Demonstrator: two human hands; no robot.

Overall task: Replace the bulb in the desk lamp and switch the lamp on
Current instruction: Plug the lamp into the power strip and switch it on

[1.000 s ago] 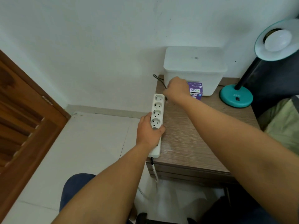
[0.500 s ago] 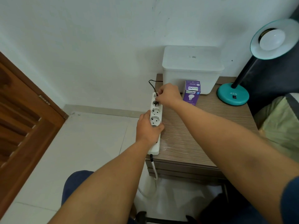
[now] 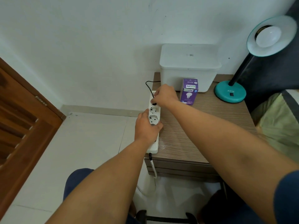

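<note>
A teal desk lamp (image 3: 230, 93) stands at the far right of the wooden bedside table (image 3: 202, 126), its shade tipped towards me with a white bulb (image 3: 268, 37) in it, unlit. A white power strip (image 3: 154, 118) lies along the table's left edge. My left hand (image 3: 146, 126) presses down on its middle. My right hand (image 3: 165, 95) pinches the lamp's black plug (image 3: 153, 102) at the strip's farthest socket; its black cord (image 3: 148, 86) loops up behind. A purple bulb box (image 3: 189, 92) stands just right of my right hand.
A white lidded plastic box (image 3: 189, 67) sits against the wall behind the bulb box. A brown wooden door (image 3: 21, 113) is at the left, white floor tiles (image 3: 80, 143) below. A green-covered bed (image 3: 279, 120) borders the table on the right.
My right hand came from beside the white box to the strip's far socket with the black plug. The left hand stays on the strip.
</note>
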